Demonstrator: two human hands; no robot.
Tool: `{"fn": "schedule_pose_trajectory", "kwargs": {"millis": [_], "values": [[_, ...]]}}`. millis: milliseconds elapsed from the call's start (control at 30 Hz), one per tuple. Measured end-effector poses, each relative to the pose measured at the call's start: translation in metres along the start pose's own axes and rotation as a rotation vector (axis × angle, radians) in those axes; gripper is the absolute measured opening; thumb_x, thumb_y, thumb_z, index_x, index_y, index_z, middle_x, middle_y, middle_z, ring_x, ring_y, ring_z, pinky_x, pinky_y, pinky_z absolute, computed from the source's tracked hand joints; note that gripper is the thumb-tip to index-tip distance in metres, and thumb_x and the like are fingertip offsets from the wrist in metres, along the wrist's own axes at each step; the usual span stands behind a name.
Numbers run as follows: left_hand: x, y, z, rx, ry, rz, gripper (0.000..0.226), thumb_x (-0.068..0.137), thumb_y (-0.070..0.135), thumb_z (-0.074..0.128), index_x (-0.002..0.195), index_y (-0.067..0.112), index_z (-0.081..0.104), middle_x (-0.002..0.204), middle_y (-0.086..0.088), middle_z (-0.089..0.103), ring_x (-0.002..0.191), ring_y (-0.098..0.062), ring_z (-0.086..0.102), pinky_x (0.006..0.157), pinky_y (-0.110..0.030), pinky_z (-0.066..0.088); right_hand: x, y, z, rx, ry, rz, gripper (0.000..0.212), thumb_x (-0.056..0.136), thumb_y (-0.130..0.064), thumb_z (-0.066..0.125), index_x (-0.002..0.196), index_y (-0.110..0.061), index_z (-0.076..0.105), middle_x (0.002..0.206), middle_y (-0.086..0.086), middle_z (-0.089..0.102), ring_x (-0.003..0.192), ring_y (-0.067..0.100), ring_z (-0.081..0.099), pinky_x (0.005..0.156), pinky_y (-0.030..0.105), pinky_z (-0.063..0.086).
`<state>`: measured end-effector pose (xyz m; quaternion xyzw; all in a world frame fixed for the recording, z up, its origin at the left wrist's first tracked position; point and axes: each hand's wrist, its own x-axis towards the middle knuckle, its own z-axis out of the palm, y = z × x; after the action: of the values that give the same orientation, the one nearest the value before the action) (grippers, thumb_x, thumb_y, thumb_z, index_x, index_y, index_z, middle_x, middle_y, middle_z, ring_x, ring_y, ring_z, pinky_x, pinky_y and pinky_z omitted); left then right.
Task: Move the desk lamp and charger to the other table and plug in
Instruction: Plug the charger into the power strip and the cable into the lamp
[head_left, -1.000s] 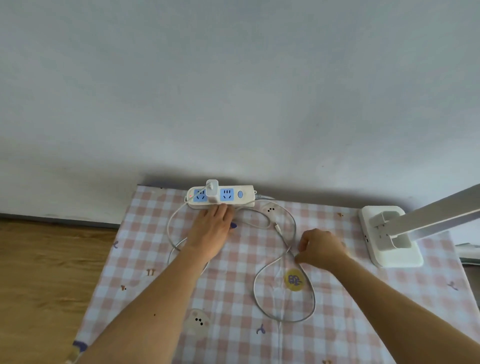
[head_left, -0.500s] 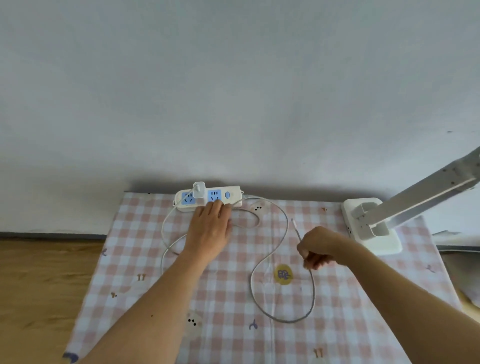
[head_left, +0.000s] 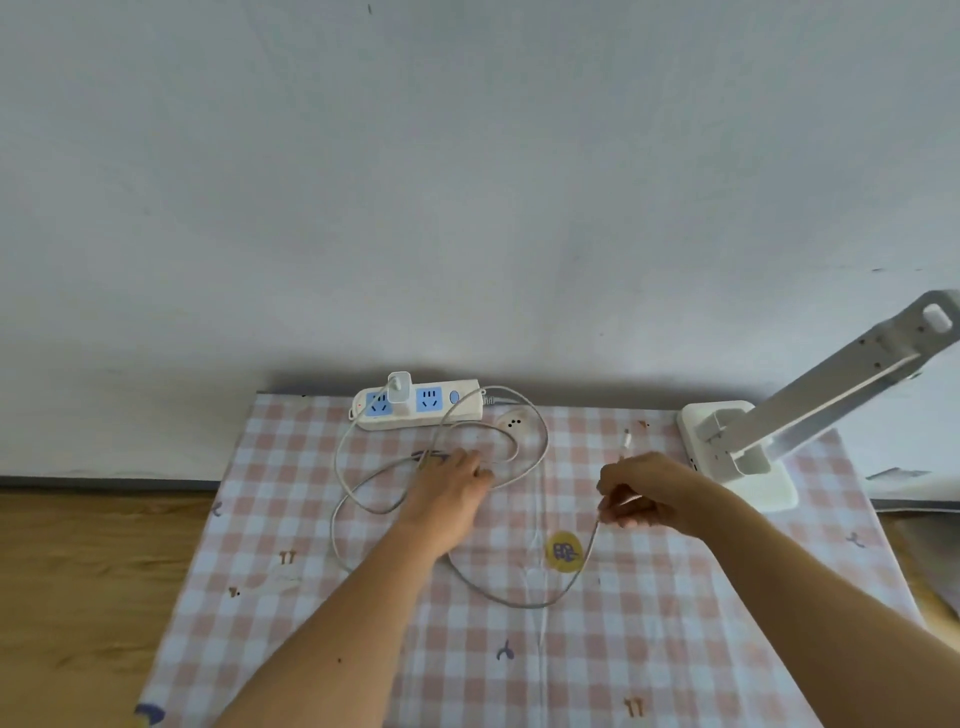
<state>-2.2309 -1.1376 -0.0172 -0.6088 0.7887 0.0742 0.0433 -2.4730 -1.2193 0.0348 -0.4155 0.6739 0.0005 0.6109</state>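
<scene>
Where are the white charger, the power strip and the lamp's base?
charger (head_left: 399, 387): head view, its white body.
power strip (head_left: 470, 402): head view, right end.
lamp base (head_left: 774, 486): head view, front flat part.

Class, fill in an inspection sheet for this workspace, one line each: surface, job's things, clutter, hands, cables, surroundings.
Surface: table under a pink checked tablecloth with small printed motifs.
Job's things: white charger plugged into the power strip at the back edge; white desk lamp standing at back right, arm angled up to the right.
Clutter: nothing seen.
Hands: left hand resting on the cable loops; right hand pinching the charger cable near its free connector.
Cables: charger cable in loose loops across the cloth; strip's own cord leaves its right end.
Surroundings: plain wall; wooden floor at left.
</scene>
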Motion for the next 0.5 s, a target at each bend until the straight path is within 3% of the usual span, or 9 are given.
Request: {"fn": "schedule_pose_trajectory", "kwargs": {"millis": [133, 200, 267, 300, 400, 500], "values": [[-0.019, -0.022, -0.006, 0.11, 0.241, -0.096, 0.04, 0.061, 0.006, 0.08, 0.097, 0.011, 0.065, 0.093, -0.007, 0.062, 0.082, -0.026, 0.062, 0.071, -0.038, 0.052, 0.001, -0.003, 0.007, 0.009, 0.107, -0.076, 0.004, 0.078, 0.002, 0.064, 0.078, 0.006, 0.065, 0.072, 0.022, 0.071, 0.054, 0.024, 0.064, 0.05, 0.024, 0.052], [-0.024, -0.026, -0.006, 0.086, 0.176, -0.264, 0.052, 0.068, 0.023, 0.079, 0.114, 0.009, 0.059, 0.104, -0.01, 0.061, 0.092, -0.028, 0.06, 0.079, -0.04, 0.05, 0.003, -0.007, 0.016, 0.089, 0.099, -0.085, 0.007, 0.078, 0.01, 0.061, 0.072, 0.007, 0.062, 0.071, 0.024, 0.069, 0.058, 0.026, 0.068, 0.056, 0.028, 0.058], [-0.023, -0.027, -0.003, 0.053, 0.067, -0.418, 0.071, 0.076, 0.037, 0.069, 0.136, 0.01, 0.041, 0.123, -0.01, 0.054, 0.112, -0.027, 0.054, 0.095, -0.042, 0.044, 0.005, -0.013, 0.025, 0.115, 0.095, -0.099, 0.011, 0.078, 0.013, 0.061, 0.07, 0.007, 0.062, 0.071, 0.025, 0.069, 0.063, 0.029, 0.07, 0.063, 0.032, 0.06], [-0.023, -0.028, -0.003, 0.042, 0.027, -0.464, 0.074, 0.079, 0.037, 0.064, 0.14, 0.01, 0.034, 0.126, -0.009, 0.053, 0.115, -0.026, 0.052, 0.097, -0.042, 0.041, 0.007, -0.018, 0.031, 0.104, 0.096, -0.116, 0.012, 0.078, 0.014, 0.061, 0.069, 0.006, 0.061, 0.069, 0.024, 0.069, 0.061, 0.027, 0.071, 0.06, 0.03, 0.06], [-0.023, -0.032, 0.004, 0.065, -0.013, -0.437, 0.06, 0.086, 0.026, 0.055, 0.139, 0.01, 0.034, 0.126, -0.007, 0.054, 0.113, -0.026, 0.053, 0.095, -0.041, 0.04, 0.012, -0.031, 0.046, 0.074, 0.119, -0.214, 0.016, 0.075, 0.017, 0.062, 0.07, 0.002, 0.059, 0.061, 0.019, 0.066, 0.049, 0.021, 0.069, 0.047, 0.025, 0.056], [-0.026, -0.042, 0.006, 0.061, 0.021, -0.337, 0.051, 0.085, 0.009, 0.052, 0.135, 0.009, 0.044, 0.119, -0.009, 0.058, 0.106, -0.03, 0.057, 0.093, -0.042, 0.042, 0.019, -0.042, 0.057, -0.003, 0.148, -0.359, 0.036, 0.072, 0.017, 0.064, 0.1, -0.005, 0.059, 0.072, 0.022, 0.067, 0.059, 0.028, 0.071, 0.066, 0.042, 0.061]]}}
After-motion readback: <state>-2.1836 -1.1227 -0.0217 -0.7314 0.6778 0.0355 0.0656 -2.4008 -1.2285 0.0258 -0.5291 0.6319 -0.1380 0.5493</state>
